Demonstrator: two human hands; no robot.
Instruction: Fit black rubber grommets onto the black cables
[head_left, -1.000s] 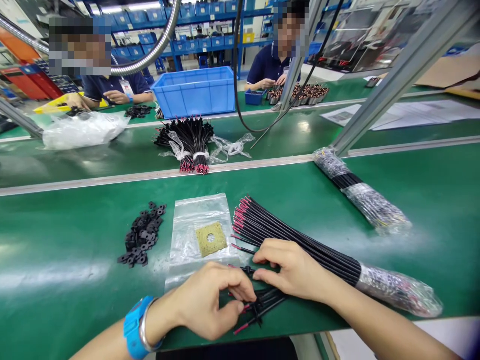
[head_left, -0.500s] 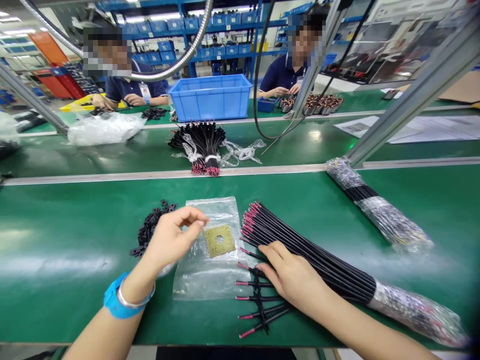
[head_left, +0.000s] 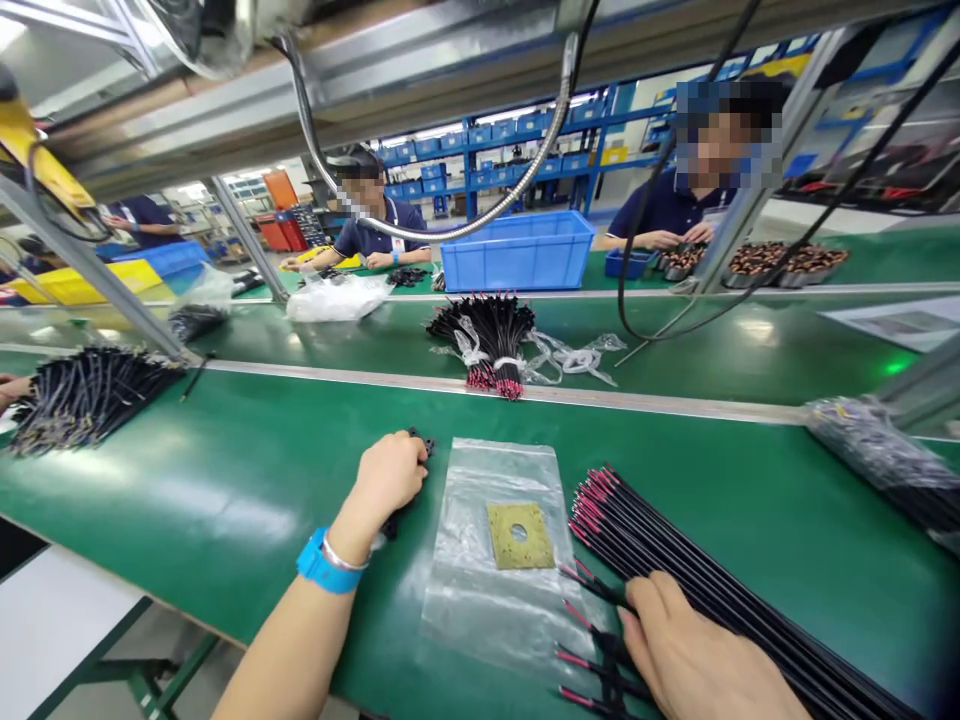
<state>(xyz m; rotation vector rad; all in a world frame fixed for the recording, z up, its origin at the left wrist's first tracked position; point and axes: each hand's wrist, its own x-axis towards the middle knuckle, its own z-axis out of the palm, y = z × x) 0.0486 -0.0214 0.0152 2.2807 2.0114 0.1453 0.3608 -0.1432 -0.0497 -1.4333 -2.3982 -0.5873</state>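
My left hand (head_left: pixel 391 482), with a blue wristband, is over the pile of small black parts (head_left: pixel 391 522); its fingers are curled together and whatever they pinch is hidden. My right hand (head_left: pixel 686 640) has thumb and fingers closed around a black cable with a red end, beside the large cable bundle (head_left: pixel 675 545). Several separate cables (head_left: pixel 581 660) with black pieces on them lie just left of that hand. Between my hands, a square yellowish plate (head_left: pixel 520 536) with a round hole rests on a clear plastic bag (head_left: pixel 465 600).
Beyond the metal rail (head_left: pixel 375 381) lie tied cables (head_left: pixel 499 335) and a blue bin (head_left: pixel 516 250). Two people sit across the bench. A wrapped bundle (head_left: pixel 885 450) is at right, more cables (head_left: pixel 90 395) at left, with another person's hand beside them.
The view has turned left. My left hand has moved from beside the plate onto the black parts, and its fingers have curled in. My right hand remains at the cables.
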